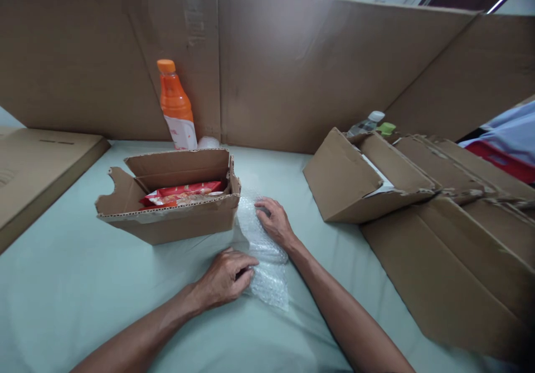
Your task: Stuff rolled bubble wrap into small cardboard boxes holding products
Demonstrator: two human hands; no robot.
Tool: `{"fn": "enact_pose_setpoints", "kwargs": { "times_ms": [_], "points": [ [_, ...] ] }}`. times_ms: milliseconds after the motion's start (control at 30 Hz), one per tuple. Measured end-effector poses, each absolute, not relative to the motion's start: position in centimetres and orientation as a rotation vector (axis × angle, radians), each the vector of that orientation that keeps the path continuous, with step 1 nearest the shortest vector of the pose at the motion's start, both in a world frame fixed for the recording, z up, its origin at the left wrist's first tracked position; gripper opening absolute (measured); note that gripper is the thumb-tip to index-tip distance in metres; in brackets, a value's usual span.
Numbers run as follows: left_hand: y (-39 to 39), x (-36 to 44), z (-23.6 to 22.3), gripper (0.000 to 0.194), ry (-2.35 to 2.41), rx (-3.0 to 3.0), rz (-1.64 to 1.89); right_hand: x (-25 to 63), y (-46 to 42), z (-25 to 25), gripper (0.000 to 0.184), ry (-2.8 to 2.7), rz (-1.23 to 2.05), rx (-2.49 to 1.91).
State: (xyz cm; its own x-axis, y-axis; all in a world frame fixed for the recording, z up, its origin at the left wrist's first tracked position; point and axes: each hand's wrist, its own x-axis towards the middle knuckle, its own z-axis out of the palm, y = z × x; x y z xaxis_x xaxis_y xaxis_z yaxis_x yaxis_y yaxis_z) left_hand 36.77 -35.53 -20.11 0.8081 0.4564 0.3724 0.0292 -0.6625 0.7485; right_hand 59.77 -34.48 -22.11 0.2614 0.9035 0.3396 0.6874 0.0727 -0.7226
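Bubble wrap (270, 286) flat on the bench (62, 284), between my hands, just right of the open box (188, 225). My right hand (276, 219) rests on its far part, fingers open and slightly bent, nothing gripped. My left hand (228, 275) is at the near part's left edge, fingers curled, a small gap inside the curl; can't tell from here whether the tips pinch the wrap. Red packets (184, 194) lie in the open box. Orange bottle (175, 105) upright behind it, near the cardboard wall (313, 72). More boxes (434, 261) at right.
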Motion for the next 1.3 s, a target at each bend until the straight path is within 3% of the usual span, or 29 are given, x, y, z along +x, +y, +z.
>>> {"fn": "enact_pose_setpoints", "kwargs": {
  "times_ms": [733,1067,1300],
  "points": [
    [-35.9,36.2,-18.8,0.016,0.345,2.265,0.490,59.9,-36.3,-20.7,0.020,-1.366,0.518,-1.588],
    [-35.6,36.1,-18.7,0.019,0.401,2.258,0.743,61.8,-42.3,-19.8,0.021,-1.281,0.507,-1.713],
    [-35.6,36.4,-19.2,0.022,0.352,2.293,0.651,61.3,-43.6,-19.0,0.024,-1.418,0.437,-1.725]
  ]
}}
